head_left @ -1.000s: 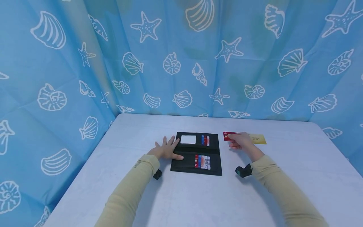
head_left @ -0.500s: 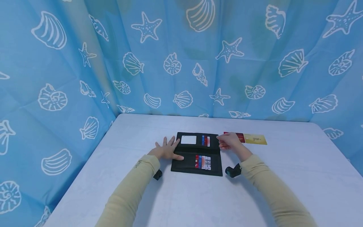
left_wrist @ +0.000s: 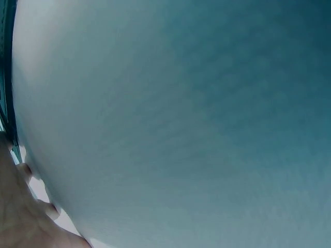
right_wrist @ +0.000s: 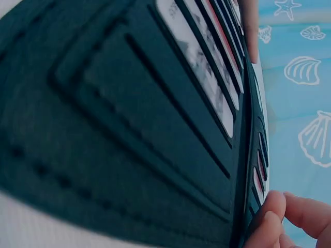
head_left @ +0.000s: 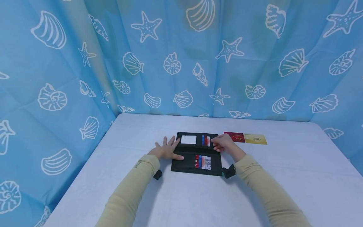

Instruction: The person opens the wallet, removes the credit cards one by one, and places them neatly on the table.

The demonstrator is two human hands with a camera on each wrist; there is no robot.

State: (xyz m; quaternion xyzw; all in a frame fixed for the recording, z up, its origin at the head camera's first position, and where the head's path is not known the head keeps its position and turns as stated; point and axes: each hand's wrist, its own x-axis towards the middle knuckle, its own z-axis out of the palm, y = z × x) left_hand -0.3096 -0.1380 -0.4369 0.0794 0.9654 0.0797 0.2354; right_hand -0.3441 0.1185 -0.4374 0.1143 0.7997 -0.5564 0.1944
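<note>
nearest: two long pale khaki fabric sleeves (head_left: 269, 192) reaching in over the white, smooth worktop (head_left: 187, 205), a small black device at each wrist (head_left: 228, 171). next, the black stitched bifold wallet (head_left: 187, 164), lying open mid-worktop, fold running left-right. near half: row of overlapping multicoloured plastic cards (head_left: 202, 162) in slots right of centre. left hand (head_left: 167, 152): fingers spread, at the wallet's left side, thumb on the near half. far half: white rectangular panel (head_left: 188, 139) left, short row of blue, red and white cards (head_left: 205, 141) right. right hand (head_left: 227, 145): fingertips drawn together by those slots; can't tell if they pinch anything. just right of the wallet, red rectangular vip card (head_left: 237, 137), gold rectangular card (head_left: 255, 139) beside it. behind: blue fabric curtain (head_left: 181, 78), white shell and starfish prints.
</note>
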